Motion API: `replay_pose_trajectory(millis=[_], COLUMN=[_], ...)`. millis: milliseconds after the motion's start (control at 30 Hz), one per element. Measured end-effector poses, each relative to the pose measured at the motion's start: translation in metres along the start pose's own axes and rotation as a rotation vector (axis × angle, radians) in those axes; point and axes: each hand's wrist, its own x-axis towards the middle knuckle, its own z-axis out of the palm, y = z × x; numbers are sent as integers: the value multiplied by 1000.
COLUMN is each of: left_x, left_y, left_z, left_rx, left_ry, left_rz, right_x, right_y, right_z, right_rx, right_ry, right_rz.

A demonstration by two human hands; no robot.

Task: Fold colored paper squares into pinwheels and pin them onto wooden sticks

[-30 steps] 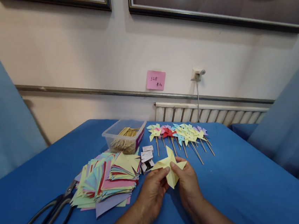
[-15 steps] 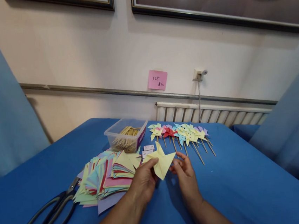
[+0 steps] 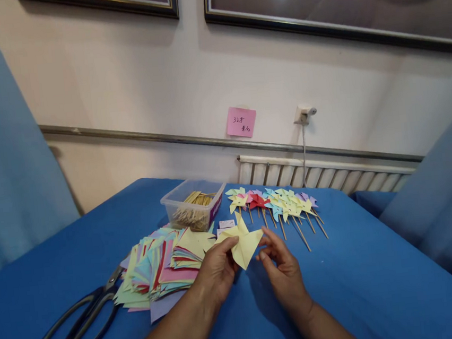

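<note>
Left hand (image 3: pixel 215 269) pinches yellow folded pinwheel paper (image 3: pixel 243 242), held above blue surface (image 3: pixel 360 279). Right hand (image 3: pixel 283 270) just beside paper's right edge, fingers loosely curled, holding nothing. Stack of coloured paper squares (image 3: pixel 159 266) left of hands; scissors (image 3: pixel 77 327) further left. Finished pinwheels (image 3: pixel 277 204) and plastic box of sticks (image 3: pixel 193 204) behind.

Cream wall (image 3: pixel 130 83) across the frame. Two dark-framed pictures (image 3: pixel 314 1) along the top edge, a ceiling light reflected in the right one. Metal rail (image 3: pixel 147 138) at mid-height. White radiator (image 3: pixel 322 173) right of centre. Blue curtains (image 3: pixel 6 174) at both edges. Blue-covered worktop (image 3: pixel 373 283) below.
</note>
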Motion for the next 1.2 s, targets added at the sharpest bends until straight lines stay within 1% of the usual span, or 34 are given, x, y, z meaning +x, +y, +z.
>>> replay_pose_trajectory(millis=[100, 167, 233, 367, 600, 733, 833, 967, 1200], left_x=[0, -1, -3, -6, -9, -9, -8, -6, -4], left_y=[-1, -2, -3, -3, -1, -3, -5, -6, -5], left_z=[-1, -1, -1, 2, 3, 3, 2, 1, 1], left_rx=[14, 29, 47, 88, 174, 253, 337, 434, 486], left_ry=[-7, -16, -31, -67, -91, -104, -74, -22, -9], left_rz=[14, 23, 34, 52, 98, 126, 148, 187, 235], right_x=[1, 1, 1, 1, 1, 1, 2, 4, 7], right_y=[1, -1, -2, -3, -4, -3, -1, 2, 0], right_z=[-2, -2, -1, -1, 0, 2, 2, 1, 2], right_rx=[-143, -191, -210, -213, -186, -136, -63, 18, 146], right_ry=[-152, -185, -160, -106, -115, -72, -38, -28, -1], right_rz=[-87, -125, -134, -102, -62, 5, 78, 155, 184])
